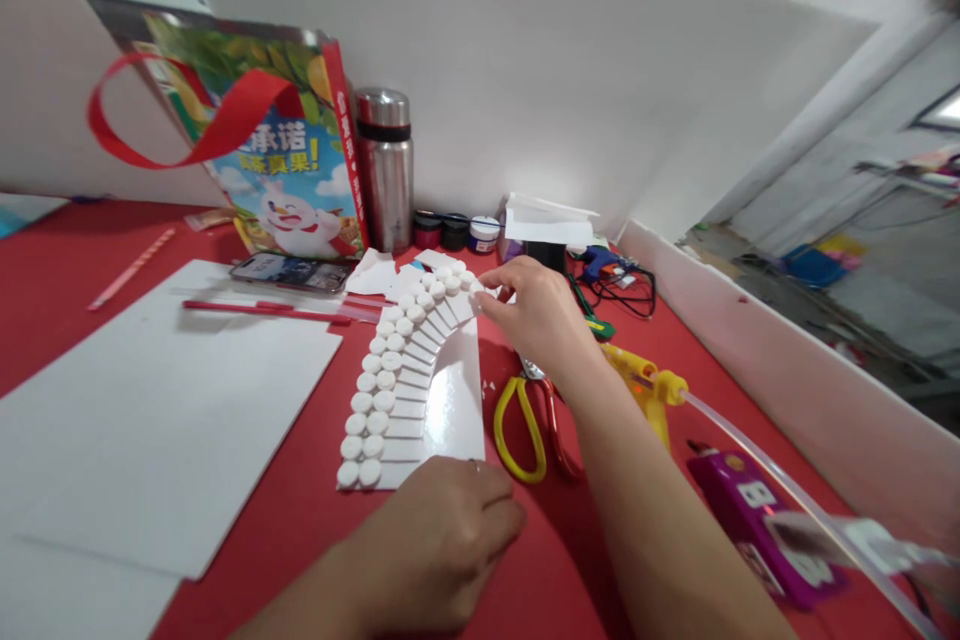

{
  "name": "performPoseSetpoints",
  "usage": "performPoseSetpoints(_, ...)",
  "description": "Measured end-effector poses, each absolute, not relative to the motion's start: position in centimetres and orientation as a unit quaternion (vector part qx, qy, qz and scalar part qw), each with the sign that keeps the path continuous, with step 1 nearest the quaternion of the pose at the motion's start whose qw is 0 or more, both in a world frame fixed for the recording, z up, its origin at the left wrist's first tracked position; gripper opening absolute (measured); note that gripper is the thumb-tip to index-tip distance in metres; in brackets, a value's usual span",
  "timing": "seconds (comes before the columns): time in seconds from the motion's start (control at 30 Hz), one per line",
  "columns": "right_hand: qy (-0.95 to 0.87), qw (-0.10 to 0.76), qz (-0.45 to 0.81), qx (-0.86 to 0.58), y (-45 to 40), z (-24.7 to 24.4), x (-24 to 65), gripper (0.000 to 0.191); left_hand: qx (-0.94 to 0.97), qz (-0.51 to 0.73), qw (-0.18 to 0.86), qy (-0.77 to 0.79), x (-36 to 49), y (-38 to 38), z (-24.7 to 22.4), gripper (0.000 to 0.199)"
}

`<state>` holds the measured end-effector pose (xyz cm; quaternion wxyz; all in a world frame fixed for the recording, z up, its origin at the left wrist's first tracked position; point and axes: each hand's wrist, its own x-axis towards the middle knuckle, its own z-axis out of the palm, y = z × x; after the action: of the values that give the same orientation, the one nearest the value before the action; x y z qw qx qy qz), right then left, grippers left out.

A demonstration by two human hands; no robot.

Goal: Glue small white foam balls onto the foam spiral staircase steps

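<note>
A curved white piece (412,390) on a white board (461,410) arches away from me. Dark lines split it into strips, and two rows of round white discs (385,380) run along its outer edge. At the arch's far end, my right hand (532,305) pinches a white disc (475,288) between thumb and fingertips. My left hand (450,535) rests curled at the board's near edge; its fingertips are turned under, so anything inside them is hidden. Below my right wrist lie scissors (521,430) with yellow and red handles.
A yellow glue gun (637,385) with a clear glue stick lies right of my forearm, near a purple box (757,530). White sheets (165,420), a red pen (262,310) and a phone (292,272) lie left. Behind stand a gift bag (292,170), a steel flask (388,175) and paint jars (454,232).
</note>
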<state>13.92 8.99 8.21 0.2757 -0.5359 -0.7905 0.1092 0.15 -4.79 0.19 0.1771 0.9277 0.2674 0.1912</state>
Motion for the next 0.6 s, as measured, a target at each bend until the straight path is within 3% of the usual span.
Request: performPoseSetpoints(0.6, -0.792, 0.277, 0.107, -0.534, 9.05, 8.06, 13.95, 0.013, 0.928, 0.195, 0.178, 0.264, 0.14, -4.69, 0.15, 0.016)
